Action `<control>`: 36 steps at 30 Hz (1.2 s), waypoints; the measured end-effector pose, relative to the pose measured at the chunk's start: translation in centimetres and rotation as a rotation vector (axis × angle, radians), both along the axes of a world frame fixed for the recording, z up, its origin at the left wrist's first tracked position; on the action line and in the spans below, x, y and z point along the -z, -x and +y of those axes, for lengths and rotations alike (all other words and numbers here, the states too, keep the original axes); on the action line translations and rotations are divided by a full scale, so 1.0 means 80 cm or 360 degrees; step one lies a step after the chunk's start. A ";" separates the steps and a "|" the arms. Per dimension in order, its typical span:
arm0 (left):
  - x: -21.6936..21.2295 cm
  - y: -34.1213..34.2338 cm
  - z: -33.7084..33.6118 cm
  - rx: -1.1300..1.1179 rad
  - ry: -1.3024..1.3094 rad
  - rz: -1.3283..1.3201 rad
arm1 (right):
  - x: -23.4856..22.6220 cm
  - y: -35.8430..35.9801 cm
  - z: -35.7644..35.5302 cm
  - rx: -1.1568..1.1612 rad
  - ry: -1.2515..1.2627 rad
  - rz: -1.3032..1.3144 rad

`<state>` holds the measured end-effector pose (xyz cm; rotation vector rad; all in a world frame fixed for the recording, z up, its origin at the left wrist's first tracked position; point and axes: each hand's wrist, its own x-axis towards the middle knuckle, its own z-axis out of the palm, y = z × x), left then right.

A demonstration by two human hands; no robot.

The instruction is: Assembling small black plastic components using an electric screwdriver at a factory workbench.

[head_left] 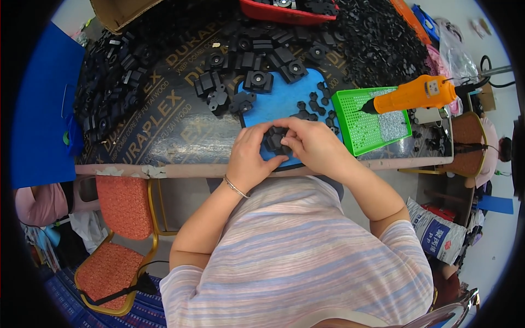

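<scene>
Over the near edge of a blue mat (273, 104), a dark plastic part (275, 140) with angled sides sits between my two hands. My left hand (251, 150) grips its left side, thumb below and fingers curled over the top. The fingertips of my right hand (314, 143) are closed on its right side and top. My fingers hide much of the part. Small black hexagonal pieces (313, 106) lie on the mat just beyond my right hand. Black housings with round metal centres (257, 81) stand at the mat's far edge.
An orange electric screwdriver (415, 94) hangs over a green tray (345, 123) of small metal pieces at the right. Heaps of black parts (377, 49) cover the far right of the table. A red bin (290, 15) and a cardboard box (117, 16) stand at the back. A red chair (123, 208) is at left.
</scene>
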<state>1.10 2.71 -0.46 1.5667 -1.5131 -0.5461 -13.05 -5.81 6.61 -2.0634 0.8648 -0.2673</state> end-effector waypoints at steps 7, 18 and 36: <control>0.004 0.001 0.000 0.0005 0.0015 0.0013 | 0.001 -0.002 -0.004 -0.0031 -0.0112 0.0032; 0.006 0.000 0.000 0.0015 0.0082 -0.0018 | -0.005 -0.002 -0.021 -0.0034 -0.0537 0.0202; 0.002 -0.002 0.004 -0.0006 0.0090 0.0109 | -0.011 0.024 -0.036 0.0151 -0.1127 -0.0642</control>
